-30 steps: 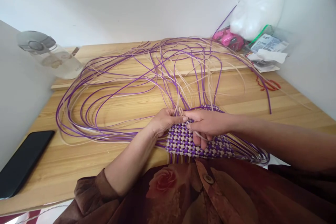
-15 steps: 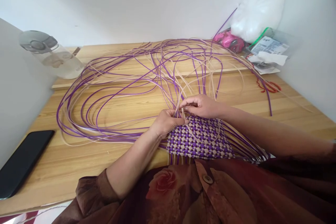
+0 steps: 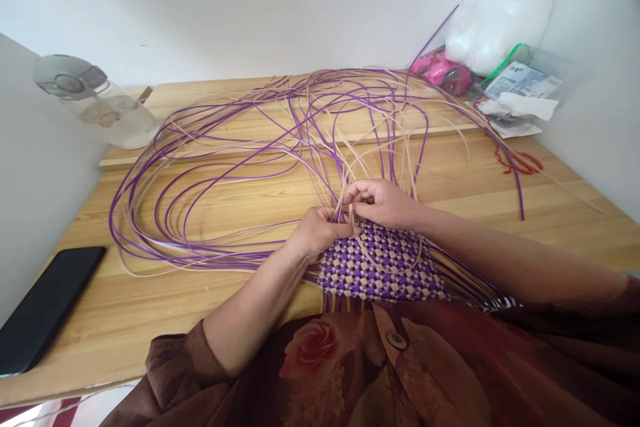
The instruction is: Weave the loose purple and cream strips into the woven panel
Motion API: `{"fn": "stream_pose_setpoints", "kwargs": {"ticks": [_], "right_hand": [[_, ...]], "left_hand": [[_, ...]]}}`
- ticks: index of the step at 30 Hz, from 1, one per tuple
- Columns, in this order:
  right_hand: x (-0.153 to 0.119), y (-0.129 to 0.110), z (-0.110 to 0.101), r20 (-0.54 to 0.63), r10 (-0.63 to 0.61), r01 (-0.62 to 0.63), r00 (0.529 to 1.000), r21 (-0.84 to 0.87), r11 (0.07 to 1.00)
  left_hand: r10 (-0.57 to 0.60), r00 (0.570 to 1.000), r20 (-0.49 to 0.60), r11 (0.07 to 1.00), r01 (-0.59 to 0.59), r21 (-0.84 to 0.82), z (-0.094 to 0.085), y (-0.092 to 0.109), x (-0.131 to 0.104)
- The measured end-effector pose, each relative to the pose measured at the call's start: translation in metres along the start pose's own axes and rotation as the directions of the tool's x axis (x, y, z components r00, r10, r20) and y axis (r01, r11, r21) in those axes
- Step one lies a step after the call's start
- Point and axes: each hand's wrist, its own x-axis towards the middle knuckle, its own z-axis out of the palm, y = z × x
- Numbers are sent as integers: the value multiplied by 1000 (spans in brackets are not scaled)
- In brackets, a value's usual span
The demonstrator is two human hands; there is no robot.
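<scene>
A woven panel (image 3: 383,263) in a purple and beige checked pattern lies at the table's front edge, against my shirt. My left hand (image 3: 320,233) is closed on the panel's upper left corner, its thumb pressed on the weave. Just to the right, my right hand (image 3: 377,201) has its fingers curled in a pinch at a beige strip (image 3: 351,213) by the panel's upper edge. This strip stands up between the hands, and a beige loop hangs over the weave. Long purple and beige strips (image 3: 225,177) run out from the panel. The exact fingertip contact is partly hidden.
A clear bottle with a grey lid (image 3: 107,107) stands at the back left. A black phone (image 3: 50,307) lies at the left front. Orange-handled scissors (image 3: 525,162), a pink item (image 3: 443,71), a white plastic bag (image 3: 500,23) and packets (image 3: 523,90) are on the right.
My right hand's fingers have shifted slightly at the beige strip. The view has turned a little, so things at the right appear farther right and higher. Both hands stay at the panel's upper edge.
</scene>
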Motion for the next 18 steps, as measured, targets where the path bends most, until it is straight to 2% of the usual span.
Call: {"fn": "stream_pose_setpoints", "kwargs": {"ticks": [2, 3, 7, 9, 10, 12, 14, 16, 18], "right_hand": [[-3, 1, -8, 21, -34, 38, 999, -187, 982], [-5, 1, -13, 67, -83, 98, 994, -281, 955], [-12, -12, -37, 224, -330, 398, 917, -557, 729], [-13, -24, -41, 312, -402, 508, 861, -582, 635], [-11, -31, -41, 369, -412, 553, 833, -556, 620], [-3, -41, -35, 453, -404, 598, 795, -474, 646], [10, -43, -28, 436, -382, 558, 815, -412, 720], [23, -36, -23, 336, -320, 435, 886, -360, 825], [32, -24, -23, 240, -181, 253, 954, -316, 914]], "left_hand": [[2, 1000, 6, 1000, -2, 4, 0, 0, 1], [7, 1000, 12, 1000, -8, 6, -1, -1, 2], [2, 999, 33, 1000, -3, 29, -3, -3, 4], [-3, 1000, 18, 999, 2, 54, -3, -3, 3], [6, 1000, 7, 998, -6, 67, -3, -4, 3], [47, 999, -5, 997, -46, 64, -2, -4, 2], [72, 997, -2, 997, -72, 20, 0, -4, 0], [50, 999, 12, 998, -50, -26, 0, -4, -1], [8, 1000, 25, 999, -8, -31, 0, -3, -1]]}}
